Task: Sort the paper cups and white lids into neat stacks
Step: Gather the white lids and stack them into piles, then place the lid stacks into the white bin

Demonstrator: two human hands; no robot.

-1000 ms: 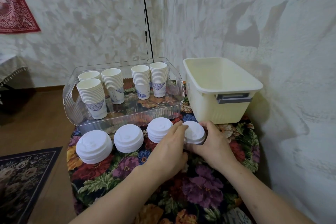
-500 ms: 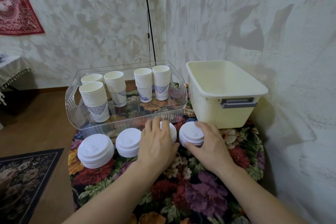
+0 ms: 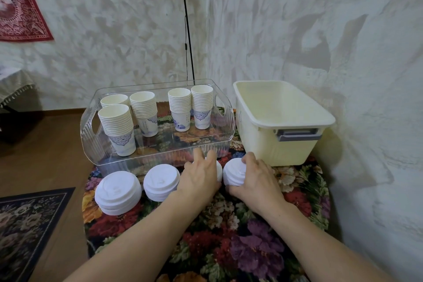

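Four stacks of white round plastic lids line up across the middle of the floral-clothed table [image 3: 206,247], in front of a clear plastic bin [image 3: 160,158] holding five stacks of white paper cups [image 3: 119,126]. The left hand [image 3: 199,178] lies over the third lid stack [image 3: 219,170], fingers curled round it. The right hand [image 3: 256,178] grips the fourth lid stack [image 3: 233,173], beside the cream plastic tub [image 3: 281,121] at the right edge.

We are looking at a bench [image 3: 263,247] wearing a floral cloth. A clear plastic tray [image 3: 225,131] is sitting beside an empty cream tub [image 3: 283,121]. A red hanging [image 3: 20,14] is showing on the wall, a dark rug [image 3: 27,224] lying on the floor.
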